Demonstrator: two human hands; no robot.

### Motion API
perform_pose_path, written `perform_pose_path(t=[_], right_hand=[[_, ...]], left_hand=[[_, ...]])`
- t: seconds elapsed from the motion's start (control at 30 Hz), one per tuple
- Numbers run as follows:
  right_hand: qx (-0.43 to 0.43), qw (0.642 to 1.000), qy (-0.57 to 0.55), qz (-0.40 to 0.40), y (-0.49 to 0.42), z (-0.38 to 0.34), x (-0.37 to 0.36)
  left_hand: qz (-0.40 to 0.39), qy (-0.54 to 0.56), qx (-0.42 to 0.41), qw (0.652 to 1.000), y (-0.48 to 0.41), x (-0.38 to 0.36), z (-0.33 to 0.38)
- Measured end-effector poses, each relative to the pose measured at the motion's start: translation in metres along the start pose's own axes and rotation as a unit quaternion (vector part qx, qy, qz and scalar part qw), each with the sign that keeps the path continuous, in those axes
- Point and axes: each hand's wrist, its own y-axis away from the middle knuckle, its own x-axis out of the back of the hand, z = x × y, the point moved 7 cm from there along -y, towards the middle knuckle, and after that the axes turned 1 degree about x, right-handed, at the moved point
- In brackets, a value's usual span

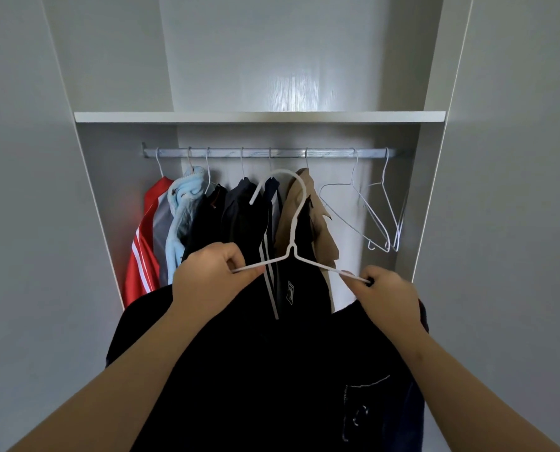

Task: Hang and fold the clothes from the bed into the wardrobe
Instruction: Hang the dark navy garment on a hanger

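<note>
Wardrobe rail [272, 153] upper middle, partly filled.
My left hand [206, 272] and right hand [386, 291] pinch the hanger [294, 236] by its ends, so the black top [255, 370] sits level for hooking.

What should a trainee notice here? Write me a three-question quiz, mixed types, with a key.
1. True or false: the white hanger gripped by the left hand and right hand is hooked on the rail.
2. Which garment hangs furthest left on the rail? A tan shirt; B red jacket; C light blue fleece.
3. Fill in: the empty hangers hang at the rail's ___ end.
Key: 1 false, its hook is below the rail; 2 B; 3 right.
</note>
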Motion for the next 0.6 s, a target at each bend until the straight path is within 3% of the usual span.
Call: perform_pose_path(t=[0.1, 0.23, 0.3, 0.4, 0.43, 0.6], right_hand=[[-0.052, 0.997, -0.052, 0.027, -0.007, 0.014, 0.005], [-0.073, 0.993, -0.079, 0.055, -0.008, 0.011, 0.005], [-0.074, 0.992, -0.082, 0.062, -0.009, 0.007, 0.006], [-0.066, 0.991, -0.101, 0.061, -0.009, 0.003, 0.008], [-0.057, 0.991, -0.102, 0.065, -0.008, 0.002, 0.009], [0.026, 0.997, -0.045, 0.06, -0.003, -0.015, 0.011]], left_hand=[[0.057, -0.121, -0.008, 0.991, 0.0, 0.016, -0.018], [0.072, -0.165, -0.055, 0.982, 0.004, 0.012, -0.025], [0.007, -0.173, -0.092, 0.981, 0.006, 0.0, -0.015], [-0.194, -0.084, -0.042, 0.976, 0.005, -0.015, -0.019], [-0.216, -0.055, -0.037, 0.974, 0.005, -0.017, -0.02], [-0.109, 0.027, -0.057, 0.992, 0.006, -0.012, -0.01]])
